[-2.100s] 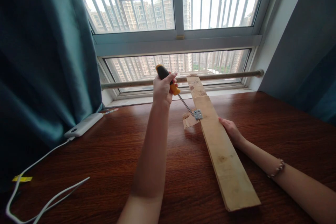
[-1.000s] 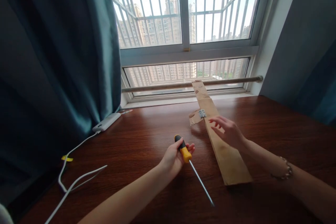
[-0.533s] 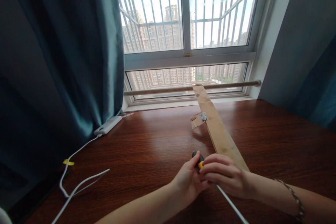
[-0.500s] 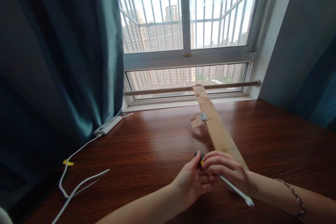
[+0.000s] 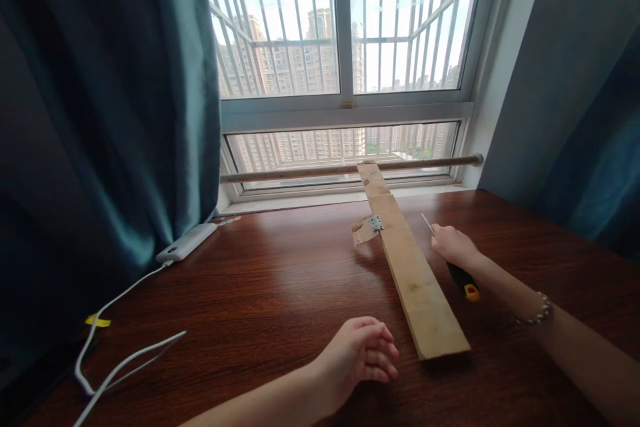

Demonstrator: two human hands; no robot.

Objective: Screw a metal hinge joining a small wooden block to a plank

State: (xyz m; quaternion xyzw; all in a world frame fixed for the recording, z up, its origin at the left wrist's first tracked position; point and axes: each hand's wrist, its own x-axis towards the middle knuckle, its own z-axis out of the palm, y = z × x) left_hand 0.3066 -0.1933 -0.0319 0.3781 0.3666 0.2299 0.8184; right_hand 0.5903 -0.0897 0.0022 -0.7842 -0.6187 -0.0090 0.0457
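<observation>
My right hand is closed round a screwdriver, right of the wooden board. Its black and yellow handle sticks out behind the hand, and its thin metal shaft points away from me towards the window. My left hand holds nothing; its fingers are loosely curled and partly apart, just left of the board's near end. The long wooden board lies lengthwise away from me. On its left edge sits a metal hinge, next to a piece of brown cardboard.
Beneath everything is a dark brown wooden table. A white power strip with a white cable lies at left by the blue curtain. A horizontal rail crosses before the barred window at the board's far end.
My hands have moved apart. The right hand carried the screwdriver forward and right, turning its shaft from towards me to away. My left hand has let go of it. The view shifted slightly right.
</observation>
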